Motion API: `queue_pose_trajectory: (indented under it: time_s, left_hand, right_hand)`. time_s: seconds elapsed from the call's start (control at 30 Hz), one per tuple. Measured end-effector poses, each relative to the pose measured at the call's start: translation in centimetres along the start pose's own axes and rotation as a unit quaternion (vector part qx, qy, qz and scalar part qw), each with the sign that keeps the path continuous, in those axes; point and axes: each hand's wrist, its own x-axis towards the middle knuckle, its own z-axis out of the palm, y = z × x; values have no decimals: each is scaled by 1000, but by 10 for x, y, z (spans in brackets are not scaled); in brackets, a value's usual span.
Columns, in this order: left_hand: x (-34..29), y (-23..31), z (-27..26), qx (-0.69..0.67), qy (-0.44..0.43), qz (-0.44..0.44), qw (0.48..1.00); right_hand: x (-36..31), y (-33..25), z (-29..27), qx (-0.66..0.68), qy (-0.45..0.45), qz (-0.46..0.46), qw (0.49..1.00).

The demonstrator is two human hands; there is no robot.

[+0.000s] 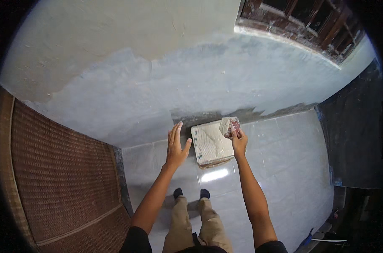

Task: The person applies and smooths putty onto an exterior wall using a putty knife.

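Note:
My right hand point(239, 143) grips a putty knife point(230, 125) with a reddish handle and pale paste smeared over its blade. The knife is held above a white rectangular tray point(203, 158) on the floor, which carries a spread of creamy wall putty point(211, 140). To the left of the tray, my left hand point(177, 144) is raised with its fingers stretched out and the thumb apart, holding nothing. Ahead stands a wall point(128, 92) with a whitish coated lower part and a beige upper part; a dark grey uncoated strip runs along its foot.
A brown woven panel point(67, 168) leans along the left side. At the upper right a wooden window frame point(309, 25) carries white splashes. A dark panel point(356, 130) stands at the right. Beneath my feet lie glossy grey floor tiles point(288, 168).

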Motion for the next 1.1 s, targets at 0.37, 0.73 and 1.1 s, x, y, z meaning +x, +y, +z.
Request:
queue_pose_trajectory:
  time_s: [0.37, 0.73, 1.1]
  left_hand:
    - [-99, -51, 122, -35, -45, -152, 987]
    - [-139, -84, 189, -52, -32, -193, 979]
    - [-181, -122, 228, -66, -50, -270, 959]
  right_hand:
    - [-14, 138, -60, -241, -89, -9, 966]
    - [-3, 161, -58, -377, -184, -85, 903]
    - [23, 181, -48, -458, -308, -195, 811]
